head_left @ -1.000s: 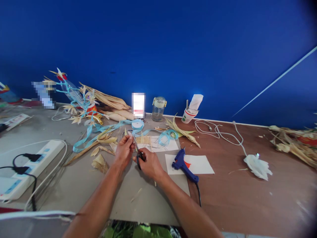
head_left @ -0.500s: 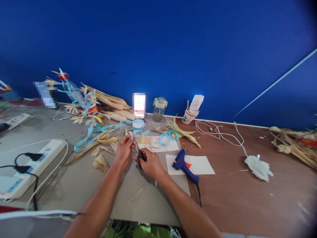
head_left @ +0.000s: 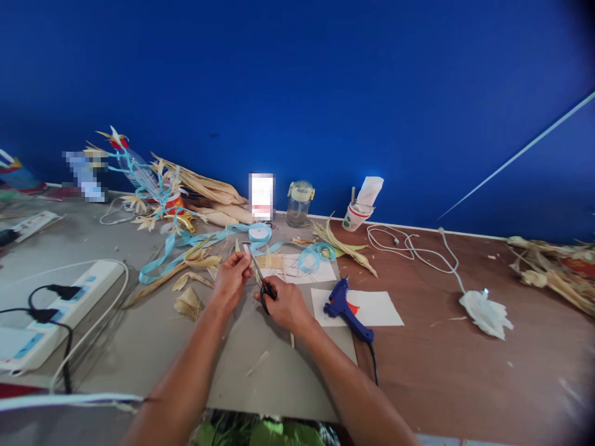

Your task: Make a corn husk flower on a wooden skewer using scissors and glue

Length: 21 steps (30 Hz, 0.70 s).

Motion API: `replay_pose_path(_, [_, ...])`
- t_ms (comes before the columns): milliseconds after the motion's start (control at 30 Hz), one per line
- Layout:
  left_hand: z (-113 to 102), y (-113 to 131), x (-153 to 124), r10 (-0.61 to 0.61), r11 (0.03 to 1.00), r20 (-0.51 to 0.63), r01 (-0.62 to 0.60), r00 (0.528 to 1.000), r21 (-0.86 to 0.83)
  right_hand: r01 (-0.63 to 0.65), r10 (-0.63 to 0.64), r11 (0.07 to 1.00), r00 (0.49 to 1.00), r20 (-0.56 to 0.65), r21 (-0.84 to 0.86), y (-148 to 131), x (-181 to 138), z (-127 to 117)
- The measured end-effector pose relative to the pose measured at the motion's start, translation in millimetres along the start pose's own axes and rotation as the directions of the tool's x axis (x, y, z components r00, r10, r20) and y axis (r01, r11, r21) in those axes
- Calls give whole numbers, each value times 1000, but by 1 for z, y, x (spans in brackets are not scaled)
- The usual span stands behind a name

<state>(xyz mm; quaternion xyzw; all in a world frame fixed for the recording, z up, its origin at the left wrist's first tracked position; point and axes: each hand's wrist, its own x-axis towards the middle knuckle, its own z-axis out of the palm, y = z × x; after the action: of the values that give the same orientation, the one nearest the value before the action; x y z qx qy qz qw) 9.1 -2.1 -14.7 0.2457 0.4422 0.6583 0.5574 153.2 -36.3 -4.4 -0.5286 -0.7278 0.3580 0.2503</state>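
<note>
My right hand (head_left: 286, 305) grips black-handled scissors (head_left: 263, 282), blades pointing up and away. My left hand (head_left: 230, 279) pinches a small pale strip of husk (head_left: 246, 251) right at the blades. Both hands hover over a grey cardboard sheet (head_left: 260, 371) near the table's front. Just beyond them lie a sketched white paper (head_left: 297, 269) and loops of light blue ribbon (head_left: 316, 253).
A blue glue gun (head_left: 346, 308) lies on white paper right of my hands. Dried husks (head_left: 204, 189), a ribbon spool (head_left: 259, 233), a jar (head_left: 297, 203) and a cup (head_left: 356, 217) line the blue wall. Power strips (head_left: 51, 313) sit at left, a white cable (head_left: 418, 251) and crumpled tissue (head_left: 486, 313) at right.
Both hands have shifted very slightly; the scissors and the husk strip stay together between them. Nothing else has moved.
</note>
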Motion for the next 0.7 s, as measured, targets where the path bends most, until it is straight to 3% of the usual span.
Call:
replay_pose_path(367, [-7,1,3,-46,998,34,45,998,34,10,-10,1000,1000,-2,-23,3,2,-4])
replay_pose_path(567, [-5,2,3,-7,998,20,8,1000,-58,-120,134,974,989,-63,192,5,4,-1])
replay_pose_path(700, [-2,2,1,18,996,5,-18,1000,-87,-108,117,953,993,-17,283,4,4,6])
